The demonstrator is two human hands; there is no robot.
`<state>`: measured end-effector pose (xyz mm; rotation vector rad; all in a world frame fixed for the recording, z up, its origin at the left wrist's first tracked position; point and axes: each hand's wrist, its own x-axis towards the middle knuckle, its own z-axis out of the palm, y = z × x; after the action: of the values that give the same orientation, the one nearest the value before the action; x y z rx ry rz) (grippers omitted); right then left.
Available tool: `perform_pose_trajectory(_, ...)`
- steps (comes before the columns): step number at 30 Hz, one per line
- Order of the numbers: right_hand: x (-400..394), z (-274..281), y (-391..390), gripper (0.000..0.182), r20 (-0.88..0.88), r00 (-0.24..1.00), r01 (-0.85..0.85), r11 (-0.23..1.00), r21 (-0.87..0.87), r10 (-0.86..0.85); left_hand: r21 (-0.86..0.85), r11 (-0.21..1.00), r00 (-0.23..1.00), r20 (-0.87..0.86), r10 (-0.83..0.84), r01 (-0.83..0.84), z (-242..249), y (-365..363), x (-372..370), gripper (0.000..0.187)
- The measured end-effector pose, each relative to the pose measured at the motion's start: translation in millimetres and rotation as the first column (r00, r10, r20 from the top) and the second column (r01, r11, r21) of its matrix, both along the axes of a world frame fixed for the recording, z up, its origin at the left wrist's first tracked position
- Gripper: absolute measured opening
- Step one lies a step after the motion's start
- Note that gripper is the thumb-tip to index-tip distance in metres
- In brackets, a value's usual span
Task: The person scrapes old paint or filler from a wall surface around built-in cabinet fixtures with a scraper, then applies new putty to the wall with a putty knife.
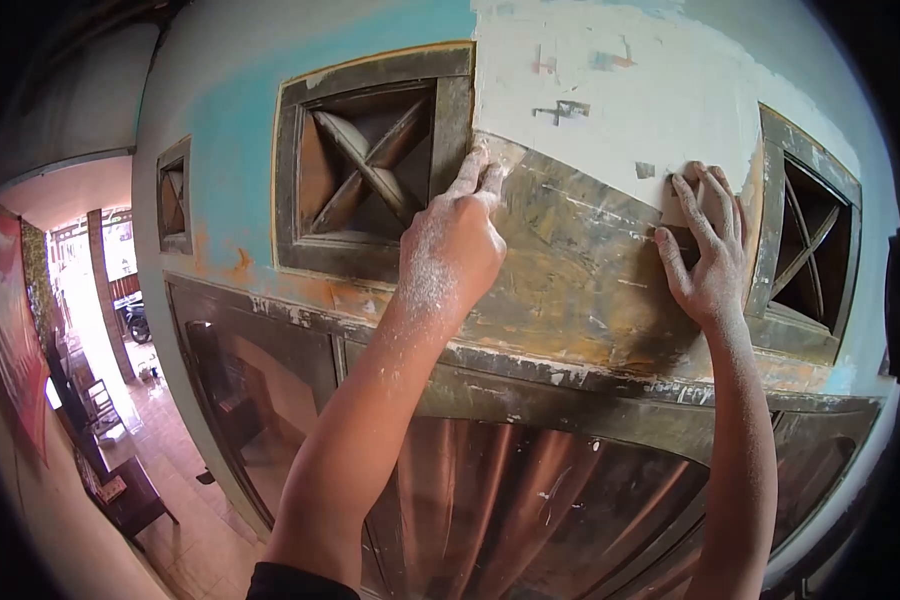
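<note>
My left hand [455, 235], dusted with white powder, reaches up to the wall beside the left vent frame [375, 160]. Its index and middle fingers stretch out against a small light-tan patch at the top left corner of a brown, scuffed panel area [560, 260]; the other fingers are curled. Spread fingers of my right hand [710, 240] rest flat at the right side of this area, by its border with the white-coated wall [610, 90]. A diagonal edge slopes down from my left fingertips toward my right hand. Both hands are at about the same height.
The right vent frame [810, 230] has crossed slats, as does a small vent [174, 195] at far left. Below runs a paint-chipped wooden ledge [570, 375] over glass panes [530, 500]. At lower left are a small table [135, 490] and a bright doorway.
</note>
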<state>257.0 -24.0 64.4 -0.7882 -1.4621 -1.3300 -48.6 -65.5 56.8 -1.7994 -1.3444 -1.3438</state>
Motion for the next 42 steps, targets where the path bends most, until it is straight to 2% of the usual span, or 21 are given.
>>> perform_pose_trajectory(7, -1.7, -2.5, -0.5, 0.058, -0.002, 1.0, 0.025, 1.0, -0.009, -0.025, 0.036, 0.999, 1.0, 0.0, -0.016, 0.016, -8.6, 5.8, -7.4, 0.055)
perform_pose_trajectory(10, -0.8, -2.7, 1.9, 0.058, -0.005, 1.0, 0.019, 1.0, -0.009, -0.019, -0.003, 1.0, 0.999, -0.04, -0.011, 0.011, 6.6, 0.8, -10.9, 0.06)
perform_pose_trajectory(17, -0.7, -1.8, 0.5, 0.058, -0.008, 1.0, 0.014, 1.0, -0.012, -0.014, 0.056, 0.998, 0.999, -0.049, -0.014, 0.016, -6.2, 13.0, -16.7, 0.059)
perform_pose_trajectory(20, -2.7, -2.0, -0.3, 0.058, -0.008, 1.0, 0.018, 1.0, -0.016, -0.018, 0.04, 0.999, 0.999, -0.044, -0.024, 0.026, 3.0, 4.3, -16.8, 0.06)
perform_pose_trajectory(23, -2.0, -3.0, 0.0, 0.058, -0.009, 1.0, 0.017, 1.0, -0.014, -0.017, -0.021, 1.0, 1.0, -0.008, -0.022, 0.022, -8.3, -0.7, -12.9, 0.054)
perform_pose_trajectory(25, -2.2, -2.8, -0.6, 0.059, -0.01, 1.0, 0.014, 1.0, -0.019, -0.014, 0.097, 0.995, 0.998, -0.069, -0.013, 0.019, -15.9, 15.3, -20.3, 0.057)
perform_pose_trajectory(28, -2.0, -2.6, -0.6, 0.058, -0.01, 1.0, 0.015, 1.0, -0.021, -0.015, 0.072, 0.997, 0.998, -0.064, -0.021, 0.025, 4.7, 12.6, -20.5, 0.058)
perform_pose_trajectory(32, -1.6, -2.7, -0.8, 0.058, -0.007, 1.0, 0.011, 1.0, -0.012, -0.011, 0.021, 1.0, 0.998, -0.051, -0.021, 0.022, -7.4, 0.3, -14.8, 0.054)
perform_pose_trajectory(35, -0.1, -1.9, -3.8, 0.058, -0.006, 1.0, 0.013, 0.999, -0.033, -0.013, 0.103, 0.993, 0.997, -0.058, -0.044, 0.05, -23.0, 14.1, -15.7, 0.056)
perform_pose_trajectory(38, 1.9, -2.3, -2.6, 0.058, 0.001, 1.0, 0.025, 0.998, -0.051, -0.025, 0.153, 0.986, 0.995, -0.083, -0.054, 0.066, -3.3, 24.6, -17.8, 0.059)
perform_pose_trajectory(42, 5.5, -2.6, -3.5, 0.057, -0.002, 1.0, 0.014, 0.998, -0.062, -0.014, 0.084, 0.996, 0.998, -0.066, 0.008, -0.002, -13.5, 12.2, -6.3, 0.062)
